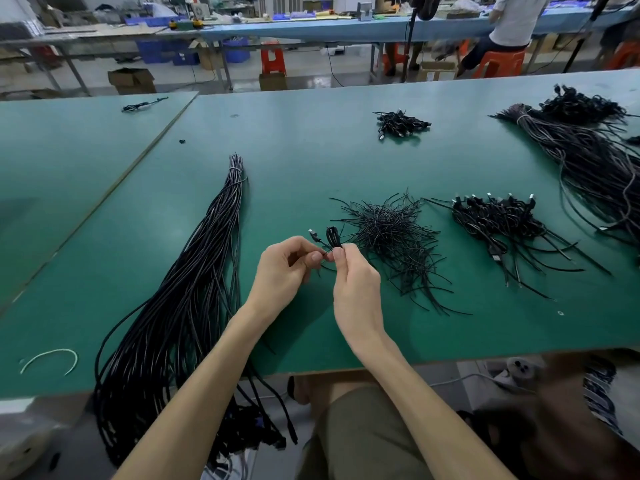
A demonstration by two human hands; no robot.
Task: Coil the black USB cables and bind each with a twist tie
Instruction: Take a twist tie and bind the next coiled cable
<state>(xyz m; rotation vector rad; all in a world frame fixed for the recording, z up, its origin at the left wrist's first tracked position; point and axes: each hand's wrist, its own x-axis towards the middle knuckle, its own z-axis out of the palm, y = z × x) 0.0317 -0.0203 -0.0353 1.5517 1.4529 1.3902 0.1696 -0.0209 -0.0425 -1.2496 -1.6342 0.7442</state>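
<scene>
Your left hand [284, 268] and right hand [353, 289] both pinch the coiled cable [333, 237] just above the table [311, 150], so hold loops flat, wind the tie tight mid-coil, spare twist ties [388, 237] just beyond.

Green table [311, 150] — cable bundles [194, 306], twist ties [388, 230]

One small coiled cable [333, 237] stands upright just beside a messy pile of thin black twist ties [388, 233]. A long bunch of uncoiled black cables [194, 289] lies to the left. A heap of coiled cables [498, 220] sits to the right.
</scene>
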